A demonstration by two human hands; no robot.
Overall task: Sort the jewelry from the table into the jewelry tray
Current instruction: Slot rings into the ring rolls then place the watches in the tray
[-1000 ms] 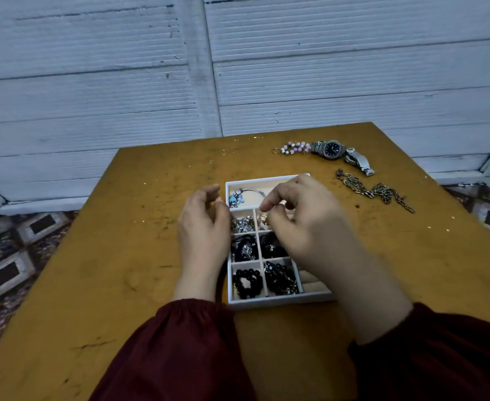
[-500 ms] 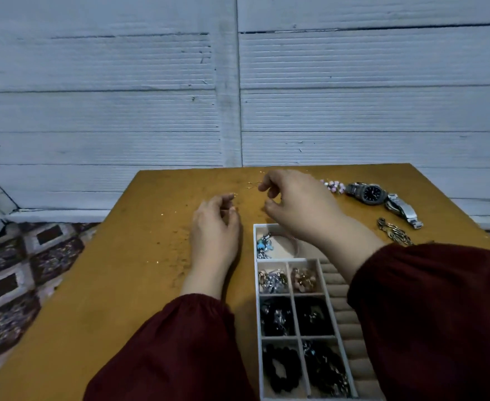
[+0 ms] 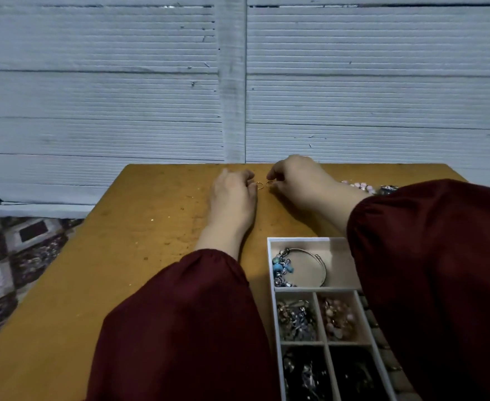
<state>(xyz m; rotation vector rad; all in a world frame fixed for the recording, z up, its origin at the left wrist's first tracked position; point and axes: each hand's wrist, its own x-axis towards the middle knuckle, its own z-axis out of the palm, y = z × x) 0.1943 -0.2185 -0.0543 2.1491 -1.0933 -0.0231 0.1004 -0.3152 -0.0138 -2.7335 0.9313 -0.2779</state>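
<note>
Two small gold rings lie side by side near the table's far edge. My left hand [image 3: 232,198] has its curled fingertips on the left gold ring [image 3: 259,185]. My right hand [image 3: 298,180] pinches the right gold ring [image 3: 269,184] between thumb and forefinger. The white jewelry tray [image 3: 270,285] stands at the lower right, partly under my right sleeve. Its top compartment holds a silver bangle with blue charms [image 3: 298,267]. The compartments below hold mixed pieces and dark beads.
A pink bead bracelet [image 3: 356,185] and part of a wristwatch [image 3: 388,189] lie at the far right, just beyond my right sleeve. The orange-brown table [image 3: 139,227] ends at a white panelled wall. Patterned floor shows to the left.
Both hands have moved from over the tray to the table's far edge and closed in on the two gold rings. The view has shifted forward, so the tray now sits lower right.
</note>
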